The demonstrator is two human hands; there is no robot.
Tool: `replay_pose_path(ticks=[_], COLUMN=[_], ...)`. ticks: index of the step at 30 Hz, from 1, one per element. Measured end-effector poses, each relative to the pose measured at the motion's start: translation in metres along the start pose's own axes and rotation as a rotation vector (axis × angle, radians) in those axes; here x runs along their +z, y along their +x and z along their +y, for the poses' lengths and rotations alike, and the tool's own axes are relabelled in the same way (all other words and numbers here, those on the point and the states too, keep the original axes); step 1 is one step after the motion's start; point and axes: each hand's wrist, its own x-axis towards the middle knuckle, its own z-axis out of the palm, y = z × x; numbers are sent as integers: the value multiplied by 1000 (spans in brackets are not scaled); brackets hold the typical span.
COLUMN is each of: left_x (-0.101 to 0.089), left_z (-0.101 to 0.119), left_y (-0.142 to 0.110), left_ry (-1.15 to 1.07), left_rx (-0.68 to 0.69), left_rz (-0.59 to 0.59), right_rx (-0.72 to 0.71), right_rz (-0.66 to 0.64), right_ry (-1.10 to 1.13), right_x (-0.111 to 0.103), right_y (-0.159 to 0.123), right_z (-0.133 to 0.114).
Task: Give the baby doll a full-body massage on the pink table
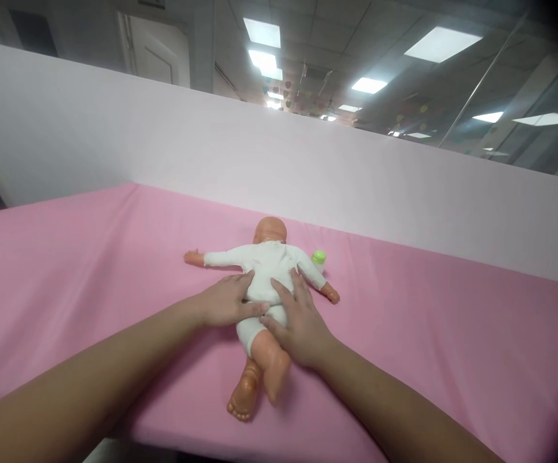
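A baby doll (265,263) with a white cloth body lies on its front on a pink cover, its head at the far end. The arms stretch out to both sides, and the bare lower legs cross toward me. My left hand (228,299) rests along the left side of the doll's waist, thumb laid across the lower back. On the other side, my right hand (301,321) lies on the lower back and hip with its fingers spread. Both thumbs come close together at the middle. Just beyond the doll's right-hand arm stands a small bottle with a green cap (318,258).
The pink cover (404,321) spreads over a padded surface whose front edge runs below the doll's feet. A white panel (260,154) rises behind it. Further back are a white door (158,51) and lit ceiling panels (443,44).
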Motion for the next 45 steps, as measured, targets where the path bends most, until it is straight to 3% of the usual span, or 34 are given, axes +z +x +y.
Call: replay_pose_path(ticks=[3, 6, 11, 20, 24, 26, 29, 32, 34, 38, 45], left_x=[-3, -7, -11, -14, -21, -26, -28, -23, -19, -14, -16], left_z=[-3, -7, -8, -10, -2, 6, 21, 36, 43, 48, 51], left_y=[0, 0, -1, -2, -5, -6, -8, -8, -8, -8, -12], left_ry=[-44, -31, 27, -99, -93, -13, 133, 166, 146, 119, -56], left_rx=[-31, -63, -77, -157, -145, -135, -82, 55, 136, 216, 308], left_rz=[-123, -166, -193, -226, -270, -236, -19, 170, 139, -19, -75], right_rx=[38, 64, 89, 89, 72, 45, -20, -140, -224, -279, -339], right_rz=[-35, -85, -150, -218, -188, -128, 43, 220, 232, 72, 33], right_ry=[59, 134, 238, 268, 225, 159, 51, -2, -2, 1, 73], right_x=[-4, -9, -18, -34, -35, -32, -28, -24, -23, -23, -27], right_y=[2, 2, 2, 3, -1, -4, -7, -8, -8, -6, -13], right_z=[1, 4, 7, 10, 11, 12, 12, 11, 7, -3, -13])
